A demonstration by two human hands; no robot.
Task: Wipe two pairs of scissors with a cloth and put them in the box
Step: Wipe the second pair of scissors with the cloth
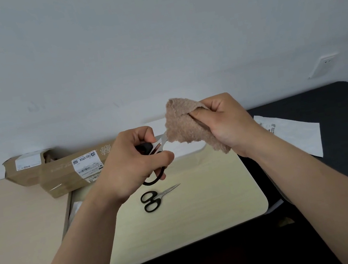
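Board [194, 216]: pale, centre and lower middle.
Boxes [65, 175]: two long cardboard ones, middle left, at the board's far corner.
Right hand [226, 123]: centre right, curled round the cloth [184, 128].
Left hand [127, 162]: centre, grips held scissors [158, 147] by the black handles.
Cloth: tan, covers the blade tips.
Loose scissors [154, 199]: closed, on the board, just below the left hand.

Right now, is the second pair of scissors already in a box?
No, the second pair of scissors lies flat on the pale board, apart from the cardboard boxes.
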